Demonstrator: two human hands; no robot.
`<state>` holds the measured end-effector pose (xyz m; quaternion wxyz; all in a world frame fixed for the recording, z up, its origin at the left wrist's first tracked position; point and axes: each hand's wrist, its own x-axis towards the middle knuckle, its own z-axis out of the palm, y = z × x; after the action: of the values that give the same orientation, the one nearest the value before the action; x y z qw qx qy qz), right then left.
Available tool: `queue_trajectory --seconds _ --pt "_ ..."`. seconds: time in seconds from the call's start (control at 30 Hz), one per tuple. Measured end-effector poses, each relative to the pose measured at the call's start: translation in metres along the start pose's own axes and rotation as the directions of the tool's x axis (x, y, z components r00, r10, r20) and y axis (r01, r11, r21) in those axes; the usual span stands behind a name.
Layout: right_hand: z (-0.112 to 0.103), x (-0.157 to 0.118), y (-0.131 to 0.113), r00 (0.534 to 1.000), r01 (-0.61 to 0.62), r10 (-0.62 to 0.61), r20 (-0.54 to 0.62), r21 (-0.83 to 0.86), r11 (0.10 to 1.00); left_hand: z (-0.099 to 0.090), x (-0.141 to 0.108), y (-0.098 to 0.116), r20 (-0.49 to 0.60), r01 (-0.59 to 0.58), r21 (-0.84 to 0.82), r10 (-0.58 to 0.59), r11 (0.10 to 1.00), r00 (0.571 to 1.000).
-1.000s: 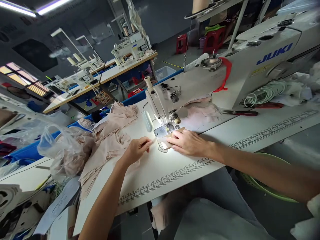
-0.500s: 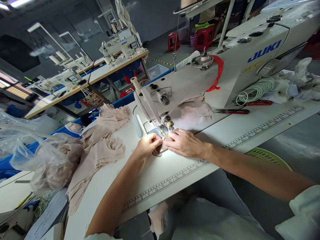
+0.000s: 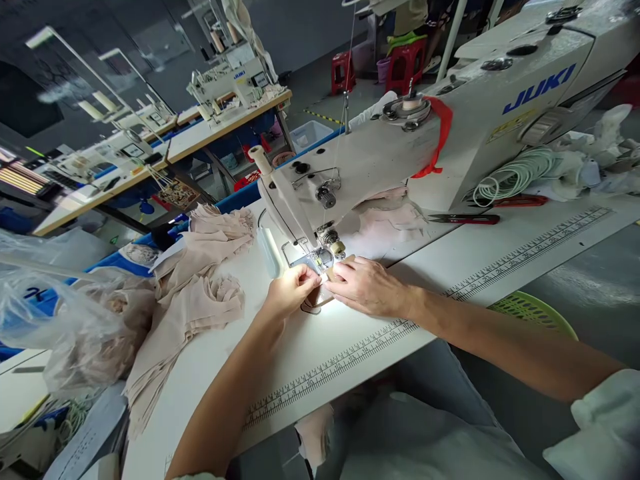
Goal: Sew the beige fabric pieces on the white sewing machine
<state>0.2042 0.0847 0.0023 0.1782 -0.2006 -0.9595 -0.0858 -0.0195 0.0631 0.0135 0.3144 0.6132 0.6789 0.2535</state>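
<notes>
Beneath the needle end of a white sewing machine (image 3: 370, 160), a small beige fabric piece (image 3: 324, 277) lies under a bright lamp spot. My left hand (image 3: 293, 291) pinches its near edge between thumb and forefinger, just left of the presser foot (image 3: 320, 260). Close beside it, my right hand (image 3: 367, 287) has its fingers bent and closed on the right side of the same piece. Most of the fabric is hidden by my fingers. More pale pink fabric (image 3: 383, 223) lies under the machine arm.
Layered beige fabric pieces (image 3: 200, 287) lie left on the white table (image 3: 280, 373), near a plastic bag (image 3: 100, 320). Thread snips (image 3: 465, 218) and coiled pale cord (image 3: 520, 173) sit right. A green basket (image 3: 535, 313) stands below the edge. Another sewing table (image 3: 200, 143) is behind.
The view has shifted slightly, so the background and machine head sit further left. Both hands stay at the needle, with only a slight change in the left fingers.
</notes>
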Motion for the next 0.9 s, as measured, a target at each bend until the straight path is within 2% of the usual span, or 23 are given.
queue_trajectory --seconds 0.1,0.33,0.53,0.73,0.8,0.83,0.87,0.9 --pt "-0.002 0.001 -0.001 1.0 -0.005 0.005 0.015 -0.008 1.0 0.003 0.002 -0.002 0.07 0.02 0.031 -0.022 0.999 0.997" --pt "0.0 -0.001 0.003 0.998 -0.061 0.06 0.03 0.042 0.997 -0.001 0.007 -0.001 0.071 -0.001 0.055 -0.003 0.999 0.997" --pt "0.002 -0.002 0.003 0.995 -0.101 0.1 0.021 0.075 0.992 -0.002 0.008 0.004 0.092 0.017 0.143 -0.03 0.99 0.995" --pt "-0.001 0.003 -0.001 0.99 -0.113 0.108 0.085 0.054 0.992 -0.005 0.005 0.014 0.131 0.031 0.265 -0.068 0.964 0.989" --pt "-0.002 0.005 -0.002 0.99 -0.096 0.091 0.105 0.043 0.994 -0.004 0.0 0.014 0.079 -0.039 0.356 0.012 0.934 0.997" --pt "-0.002 0.005 -0.003 0.99 -0.089 0.084 0.112 0.039 0.995 -0.002 -0.003 0.013 0.036 -0.115 0.414 0.11 0.903 0.993" --pt "-0.002 0.006 -0.003 0.989 -0.088 0.083 0.119 0.034 0.996 0.0 -0.007 0.012 0.0 -0.212 0.475 0.241 0.854 0.971" --pt "-0.002 0.007 -0.003 0.988 -0.092 0.087 0.127 0.031 0.995 0.002 -0.012 0.01 -0.018 -0.319 0.53 0.386 0.786 0.922"
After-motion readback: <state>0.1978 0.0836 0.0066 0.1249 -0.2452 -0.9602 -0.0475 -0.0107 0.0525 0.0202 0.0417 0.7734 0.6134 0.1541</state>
